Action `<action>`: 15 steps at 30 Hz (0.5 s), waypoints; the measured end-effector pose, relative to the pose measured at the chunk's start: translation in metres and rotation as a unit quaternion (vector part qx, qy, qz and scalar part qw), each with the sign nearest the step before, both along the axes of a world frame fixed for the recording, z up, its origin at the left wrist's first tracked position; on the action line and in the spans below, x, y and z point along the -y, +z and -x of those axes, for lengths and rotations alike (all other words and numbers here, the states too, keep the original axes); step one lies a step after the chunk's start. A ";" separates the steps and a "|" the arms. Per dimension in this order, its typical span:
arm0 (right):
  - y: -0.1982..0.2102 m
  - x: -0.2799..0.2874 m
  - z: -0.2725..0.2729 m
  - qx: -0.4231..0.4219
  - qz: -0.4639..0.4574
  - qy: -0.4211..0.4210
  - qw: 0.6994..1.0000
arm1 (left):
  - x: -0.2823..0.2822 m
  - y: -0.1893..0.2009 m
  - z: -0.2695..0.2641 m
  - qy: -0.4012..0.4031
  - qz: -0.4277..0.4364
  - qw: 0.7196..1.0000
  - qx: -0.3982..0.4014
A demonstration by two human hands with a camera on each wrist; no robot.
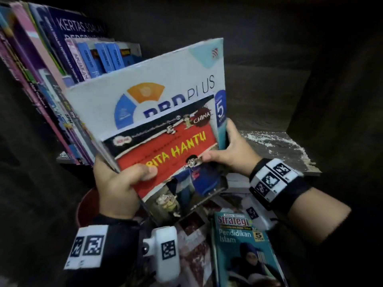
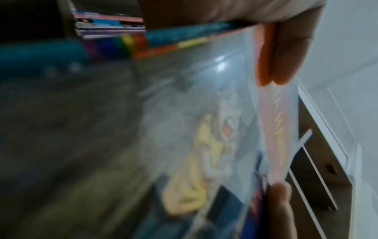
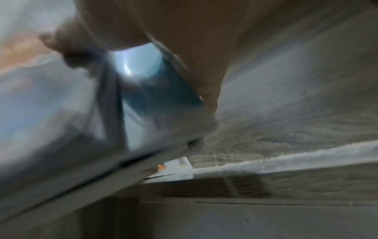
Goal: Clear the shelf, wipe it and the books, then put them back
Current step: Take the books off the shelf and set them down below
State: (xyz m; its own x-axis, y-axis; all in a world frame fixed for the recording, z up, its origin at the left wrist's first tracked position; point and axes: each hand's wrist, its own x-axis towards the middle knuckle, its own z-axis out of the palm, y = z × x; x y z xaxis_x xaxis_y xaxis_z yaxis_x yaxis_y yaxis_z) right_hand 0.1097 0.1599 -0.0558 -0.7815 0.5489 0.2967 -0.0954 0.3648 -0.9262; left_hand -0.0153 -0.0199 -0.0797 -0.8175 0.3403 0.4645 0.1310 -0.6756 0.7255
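Holding red-covered comic book [image 1: 165, 160] atop white workbook [image 1: 149, 83] | left hand [image 1: 116, 183], right hand [image 1: 234, 154] both clamp them | keep stack squared, seat beside left row of leaning books [image 1: 47, 83] on dusty grey shelf [image 1: 279, 146].

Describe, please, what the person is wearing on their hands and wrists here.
Both hands are bare. The left wrist carries a black band with white square-coded marker tiles and a white camera unit. The right wrist wears a matching black band with the same black-and-white tiles.

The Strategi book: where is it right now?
In the head view the Strategi book lies face up at lower right, below the shelf, under the right hand.
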 end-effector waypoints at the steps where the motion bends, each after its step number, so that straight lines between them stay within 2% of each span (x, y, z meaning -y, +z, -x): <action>1: 0.000 0.004 -0.008 -0.006 0.002 -0.001 1.000 | 0.002 -0.005 -0.002 -0.030 -0.017 0.999 0.035; 3: -0.001 0.011 -0.028 -0.006 0.018 0.005 1.000 | 0.003 -0.016 -0.011 -0.096 -0.036 0.989 0.104; 6: -0.018 0.015 -0.060 0.021 0.068 0.015 0.997 | -0.001 -0.039 -0.031 -0.165 -0.006 0.972 0.167; 11: -0.087 0.019 -0.117 0.064 0.111 -0.098 0.987 | -0.018 -0.095 -0.064 -0.231 0.093 0.939 0.236; 15: -0.139 0.016 -0.156 0.127 0.121 -0.166 0.970 | -0.032 -0.144 -0.088 -0.291 0.194 0.891 0.290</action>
